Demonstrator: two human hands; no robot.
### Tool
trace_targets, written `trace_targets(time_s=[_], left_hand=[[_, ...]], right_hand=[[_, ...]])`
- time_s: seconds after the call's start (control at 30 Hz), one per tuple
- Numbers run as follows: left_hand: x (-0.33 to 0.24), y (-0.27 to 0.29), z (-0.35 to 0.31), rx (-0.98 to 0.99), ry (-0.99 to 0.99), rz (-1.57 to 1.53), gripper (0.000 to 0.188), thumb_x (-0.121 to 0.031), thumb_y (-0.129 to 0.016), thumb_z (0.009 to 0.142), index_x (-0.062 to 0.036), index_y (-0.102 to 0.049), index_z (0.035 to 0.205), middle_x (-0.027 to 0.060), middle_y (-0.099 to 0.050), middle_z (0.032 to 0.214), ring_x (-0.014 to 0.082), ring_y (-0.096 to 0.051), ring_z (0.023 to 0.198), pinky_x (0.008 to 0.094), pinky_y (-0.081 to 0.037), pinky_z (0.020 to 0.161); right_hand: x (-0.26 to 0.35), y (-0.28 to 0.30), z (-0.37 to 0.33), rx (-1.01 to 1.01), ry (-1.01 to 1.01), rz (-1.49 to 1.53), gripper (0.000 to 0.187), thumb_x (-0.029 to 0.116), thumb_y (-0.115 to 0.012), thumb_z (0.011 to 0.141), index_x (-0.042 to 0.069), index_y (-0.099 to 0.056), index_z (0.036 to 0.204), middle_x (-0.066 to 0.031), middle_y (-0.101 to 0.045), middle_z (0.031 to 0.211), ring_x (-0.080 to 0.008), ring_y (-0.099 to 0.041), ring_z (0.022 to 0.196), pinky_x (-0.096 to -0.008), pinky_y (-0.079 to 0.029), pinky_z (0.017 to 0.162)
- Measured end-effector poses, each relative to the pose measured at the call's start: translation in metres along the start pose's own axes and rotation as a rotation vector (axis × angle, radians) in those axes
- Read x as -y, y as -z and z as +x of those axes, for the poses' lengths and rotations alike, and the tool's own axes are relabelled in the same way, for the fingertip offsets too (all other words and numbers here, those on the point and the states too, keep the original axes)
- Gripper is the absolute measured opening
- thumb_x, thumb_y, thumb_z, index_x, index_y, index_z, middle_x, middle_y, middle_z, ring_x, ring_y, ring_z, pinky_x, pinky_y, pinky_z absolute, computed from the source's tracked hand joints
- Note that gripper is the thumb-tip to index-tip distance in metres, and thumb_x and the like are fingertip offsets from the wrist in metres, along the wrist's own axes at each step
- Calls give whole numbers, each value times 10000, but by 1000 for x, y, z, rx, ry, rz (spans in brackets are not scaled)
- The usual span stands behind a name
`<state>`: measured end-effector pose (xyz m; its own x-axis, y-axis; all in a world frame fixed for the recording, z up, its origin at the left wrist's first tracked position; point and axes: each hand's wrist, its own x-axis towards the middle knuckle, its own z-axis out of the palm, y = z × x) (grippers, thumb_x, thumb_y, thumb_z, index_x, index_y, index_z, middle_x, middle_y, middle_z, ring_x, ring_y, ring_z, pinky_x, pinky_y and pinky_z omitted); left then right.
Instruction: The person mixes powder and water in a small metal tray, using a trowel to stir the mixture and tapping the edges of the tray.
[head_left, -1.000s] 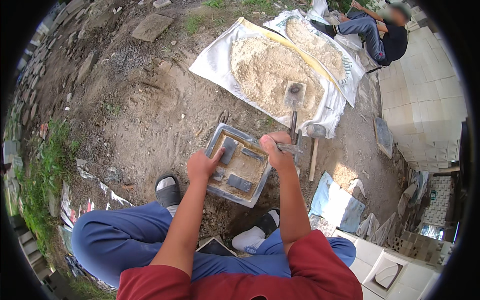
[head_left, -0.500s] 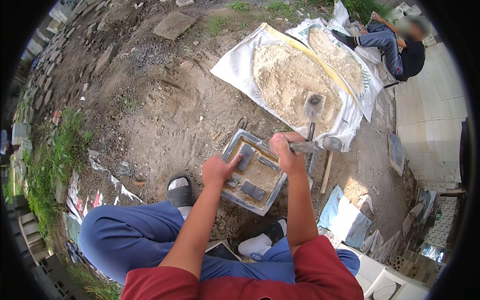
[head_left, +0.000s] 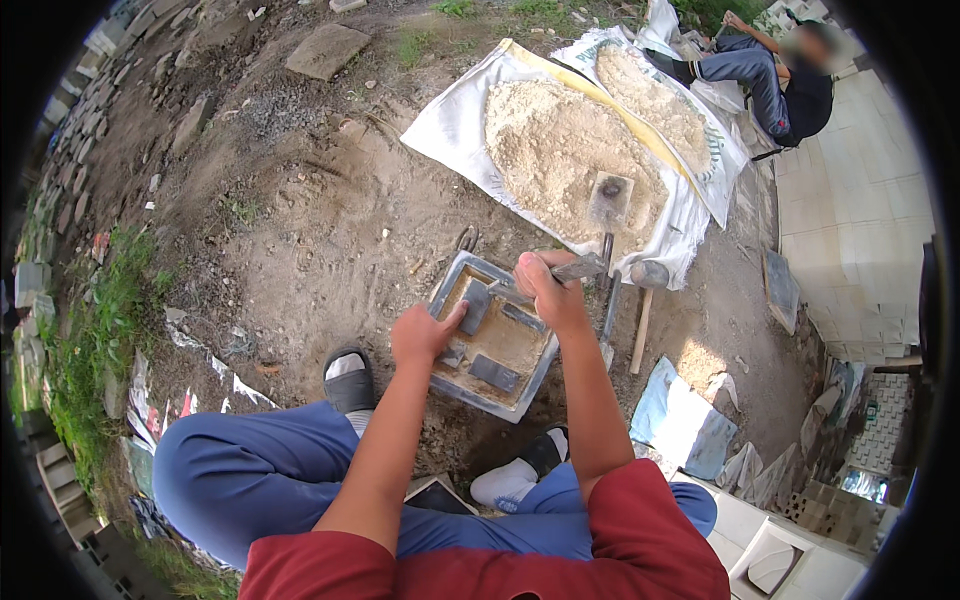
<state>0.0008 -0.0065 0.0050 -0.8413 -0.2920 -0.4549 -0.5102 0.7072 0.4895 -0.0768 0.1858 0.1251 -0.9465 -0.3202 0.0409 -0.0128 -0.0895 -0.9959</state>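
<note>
Head view: left hand (head_left: 425,335) rests spread on the near-left rim of the square metal mould (head_left: 495,335), fingers touching a dark insert. Right hand (head_left: 548,290) is closed around a trowel handle (head_left: 580,268) over the mould's far-right corner, shaft running away toward the sand heap (head_left: 560,160) on white sacking beyond. Mould lies on bare dirt ground (head_left: 300,230) between the sandalled feet; a wooden-handled mallet (head_left: 645,300) lies just right of it.
</note>
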Motion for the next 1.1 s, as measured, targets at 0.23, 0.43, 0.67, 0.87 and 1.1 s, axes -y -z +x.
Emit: trace_targets(time_s=[0.23, 0.43, 0.67, 0.87, 1.1], left_hand=[[1, 2, 0, -9, -15, 11, 882, -851, -549, 800, -10, -760, 962, 259, -729, 941, 431, -705, 925, 523, -555, 809], [5, 0, 1, -14, -16, 6, 910, -857, -553, 793, 19, -749, 942, 264, -727, 932, 434, -709, 913, 518, -561, 805], [3, 6, -1, -1, -11, -24, 890, -837, -586, 786, 31, -739, 916, 255, -731, 919, 420, -721, 891, 501, -570, 797], [1, 3, -2, -24, -28, -28, 899, -842, -585, 781, 30, -740, 931, 263, -729, 926, 425, -718, 899, 503, -570, 806], [-1, 4, -3, 43, -19, -10, 916, -851, -548, 804, 27, -745, 975, 283, -719, 1013, 433, -698, 986, 523, -548, 856]], right_hand=[[58, -13, -24, -191, 113, 306, 478, 187, -544, 1043, 110, -320, 628, 37, -323, 566, -88, -271, 510, -311, -208, 496], [58, -37, -18, -441, 90, 259, 457, 257, -509, 1072, 129, -327, 673, 32, -304, 586, -105, -262, 528, -306, -232, 513], [64, -58, -16, -544, 150, 129, 446, 298, -492, 1101, 115, -368, 713, 52, -318, 629, -77, -276, 572, -292, -259, 538], [1, -69, -13, -831, -21, -85, 512, 402, -532, 1082, 94, -445, 682, 37, -421, 615, -65, -360, 572, -283, -286, 528], [-12, -42, -14, -503, -9, -109, 542, 432, -542, 1075, 91, -461, 661, 41, -426, 592, -65, -353, 540, -298, -271, 497]])
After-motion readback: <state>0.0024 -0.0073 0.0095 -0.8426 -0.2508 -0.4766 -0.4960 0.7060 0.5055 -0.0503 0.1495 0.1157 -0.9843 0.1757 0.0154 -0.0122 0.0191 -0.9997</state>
